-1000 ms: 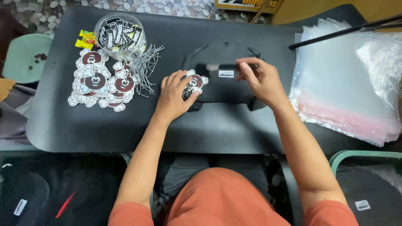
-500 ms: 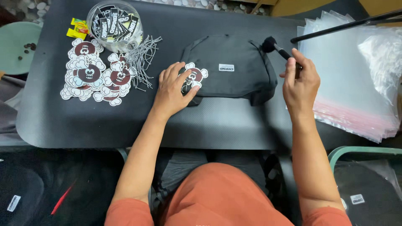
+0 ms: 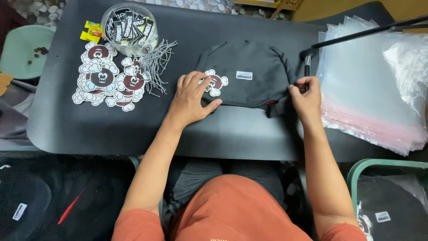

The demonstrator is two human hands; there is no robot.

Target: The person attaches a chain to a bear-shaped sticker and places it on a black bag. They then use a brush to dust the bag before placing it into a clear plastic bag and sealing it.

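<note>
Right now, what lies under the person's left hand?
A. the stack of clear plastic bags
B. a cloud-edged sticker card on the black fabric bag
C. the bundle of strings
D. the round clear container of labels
B: the left hand rests flat on a cloud-edged sticker card lying on the black fabric bag, while the clear plastic bags sit off to the right beyond the right hand.

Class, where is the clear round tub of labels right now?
In the head view, the clear tub sits upper left on the black mat, above the cut-out tags.
</note>
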